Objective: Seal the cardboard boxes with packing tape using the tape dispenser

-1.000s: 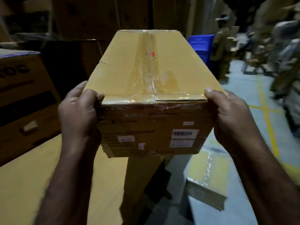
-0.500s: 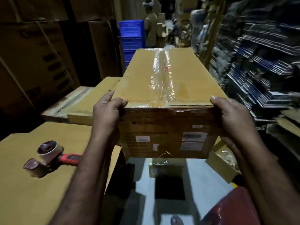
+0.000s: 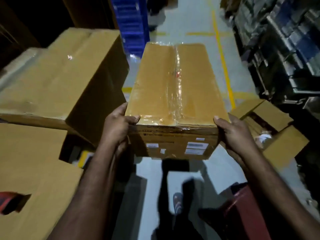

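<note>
A long cardboard box [image 3: 155, 84] is held in the air in front of me, its top seam covered by clear packing tape [image 3: 175, 87]. White labels sit on its near end face. My left hand [image 3: 117, 129] grips the near left corner, thumb over the top edge. My right hand [image 3: 235, 134] grips the near right corner the same way. The red tape dispenser [image 3: 7, 200] shows only partly at the far left edge, lying on a low cardboard box [image 3: 34, 170].
A large cardboard box [image 3: 65, 75] stands to the left. Blue crates [image 3: 131, 23] are stacked behind it. An open carton [image 3: 270, 129] sits on the floor at right, below dark shelving [image 3: 285, 49]. A yellow floor line [image 3: 223, 63] runs down the aisle. My foot [image 3: 177, 202] is below.
My view has swung down and to the right while both hands keep carrying the box. The tape dispenser has slid to the left edge of view, and the aisle floor now shows ahead.
</note>
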The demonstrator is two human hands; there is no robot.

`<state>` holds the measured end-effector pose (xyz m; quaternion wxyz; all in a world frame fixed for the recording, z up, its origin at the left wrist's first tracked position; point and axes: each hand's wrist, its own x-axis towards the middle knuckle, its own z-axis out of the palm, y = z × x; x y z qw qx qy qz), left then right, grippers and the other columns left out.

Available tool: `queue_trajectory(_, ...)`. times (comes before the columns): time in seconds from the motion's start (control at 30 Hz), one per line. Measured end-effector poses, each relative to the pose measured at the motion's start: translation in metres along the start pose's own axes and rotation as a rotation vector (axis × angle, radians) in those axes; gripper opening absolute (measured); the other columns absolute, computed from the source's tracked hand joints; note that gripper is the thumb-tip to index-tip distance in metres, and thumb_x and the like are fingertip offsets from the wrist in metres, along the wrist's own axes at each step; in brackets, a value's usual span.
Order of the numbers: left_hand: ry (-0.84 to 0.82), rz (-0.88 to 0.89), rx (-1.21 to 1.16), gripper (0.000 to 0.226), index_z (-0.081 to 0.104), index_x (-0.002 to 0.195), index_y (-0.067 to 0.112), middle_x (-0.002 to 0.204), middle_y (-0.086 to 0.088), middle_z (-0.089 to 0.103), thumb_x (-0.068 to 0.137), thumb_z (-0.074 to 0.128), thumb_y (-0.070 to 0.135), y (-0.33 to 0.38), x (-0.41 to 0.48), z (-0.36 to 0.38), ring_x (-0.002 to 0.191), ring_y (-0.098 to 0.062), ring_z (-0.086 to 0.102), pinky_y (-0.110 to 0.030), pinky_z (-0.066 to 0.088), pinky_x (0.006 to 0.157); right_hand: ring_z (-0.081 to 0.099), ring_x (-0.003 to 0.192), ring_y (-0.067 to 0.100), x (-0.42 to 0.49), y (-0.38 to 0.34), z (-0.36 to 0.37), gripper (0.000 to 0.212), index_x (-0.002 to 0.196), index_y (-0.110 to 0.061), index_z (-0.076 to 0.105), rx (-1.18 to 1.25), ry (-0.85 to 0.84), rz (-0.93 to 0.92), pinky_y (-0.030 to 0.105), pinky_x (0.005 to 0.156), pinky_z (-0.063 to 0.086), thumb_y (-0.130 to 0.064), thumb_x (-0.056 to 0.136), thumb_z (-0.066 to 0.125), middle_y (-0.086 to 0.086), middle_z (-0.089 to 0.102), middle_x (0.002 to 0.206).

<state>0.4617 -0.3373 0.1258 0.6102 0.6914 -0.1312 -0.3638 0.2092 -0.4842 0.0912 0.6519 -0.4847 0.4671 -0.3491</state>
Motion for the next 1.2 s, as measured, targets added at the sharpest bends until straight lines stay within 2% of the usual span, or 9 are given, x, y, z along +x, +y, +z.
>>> queue_trajectory(0.23,0.000,-0.100,0.097,0.064,0.062,0.138,0.022,0.122,0.003,0.073,0.083,0.063,-0.011,-0.115,0.144,0.031,0.115,-0.020,0.067,-0.028,0.054,0.090,0.051,0.061,0.012,0.128,0.108,-0.001,0.017,0.111,-0.022,0.064,-0.092,-0.074,0.149,0.027,0.058,0.038,-0.015,0.096,0.060,-0.007,0.062,0.073)
queue_trajectory(0.43,0.071,-0.176,0.135,0.066,0.060,0.139,0.016,0.124,0.001,0.071,0.083,0.061,-0.018,-0.234,0.232,0.048,0.107,-0.018,0.068,-0.034,0.048,0.101,0.069,0.080,0.016,0.205,0.238,0.002,0.030,0.125,-0.005,0.059,-0.034,0.011,0.209,0.030,0.064,0.057,-0.006,0.095,0.059,0.003,0.071,0.095)
queue_trajectory(0.6,0.086,-0.199,0.161,0.065,0.060,0.139,0.010,0.123,0.000,0.071,0.083,0.056,-0.023,-0.315,0.271,0.049,0.099,-0.007,0.068,-0.015,0.053,0.083,0.069,0.093,0.016,0.232,0.329,0.000,0.034,0.123,-0.023,0.063,-0.035,0.060,0.252,0.028,0.072,0.057,-0.004,0.095,0.062,-0.002,0.071,0.108)
queue_trajectory(0.77,-0.002,-0.195,0.370,0.064,0.058,0.143,0.020,0.121,0.010,0.071,0.088,0.059,-0.014,-0.367,0.275,0.034,0.109,-0.008,0.066,-0.019,0.051,0.095,0.067,0.109,0.020,0.231,0.377,-0.007,0.036,0.121,-0.039,0.064,-0.177,0.022,0.221,0.042,0.092,0.055,-0.015,0.094,0.066,-0.009,0.071,0.114)
queue_trajectory(0.87,-0.063,-0.174,0.514,0.060,0.055,0.144,0.021,0.120,0.009,0.069,0.091,0.063,-0.007,-0.371,0.277,0.035,0.104,-0.006,0.066,-0.014,0.049,0.090,0.065,0.111,0.021,0.237,0.381,-0.016,0.037,0.125,-0.036,0.063,-0.303,0.022,0.196,0.047,0.095,0.054,-0.032,0.089,0.071,-0.006,0.070,0.119)
queue_trajectory(0.93,-0.063,-0.214,0.688,0.030,0.062,0.117,0.023,0.104,0.003,0.066,0.095,0.062,0.001,-0.362,0.277,0.041,0.081,0.000,0.064,-0.006,0.045,0.067,0.065,0.109,0.023,0.241,0.378,-0.016,0.041,0.127,-0.026,0.062,-0.535,-0.010,0.181,0.047,0.093,0.053,-0.039,0.088,0.070,-0.002,0.069,0.117)
queue_trajectory(1.0,-0.030,-0.220,0.817,0.018,0.050,0.088,0.021,0.095,-0.005,0.065,0.099,0.059,0.010,-0.346,0.271,0.051,0.077,-0.014,0.064,-0.021,0.042,0.057,0.062,0.107,0.032,0.244,0.369,-0.011,0.043,0.124,-0.015,0.057,-0.817,-0.023,0.217,0.043,0.087,0.051,-0.036,0.089,0.068,0.008,0.066,0.116)
queue_trajectory(1.07,-0.034,-0.198,0.886,0.006,0.055,0.094,0.016,0.102,-0.010,0.066,0.099,0.055,0.013,-0.323,0.262,0.062,0.087,-0.022,0.064,-0.020,0.040,0.057,0.059,0.107,0.038,0.242,0.348,0.000,0.043,0.125,-0.010,0.050,-1.018,0.009,0.210,0.041,0.081,0.048,-0.027,0.088,0.066,0.016,0.058,0.118)
queue_trajectory(1.2,-0.064,-0.125,0.891,0.034,0.062,0.135,0.015,0.130,-0.010,0.067,0.102,0.054,0.016,-0.257,0.232,0.086,0.113,-0.026,0.063,-0.019,0.038,0.076,0.055,0.119,0.037,0.225,0.284,0.034,0.050,0.140,-0.007,0.047,-1.094,-0.094,0.018,0.039,0.094,0.044,-0.022,0.094,0.060,0.017,0.053,0.133)
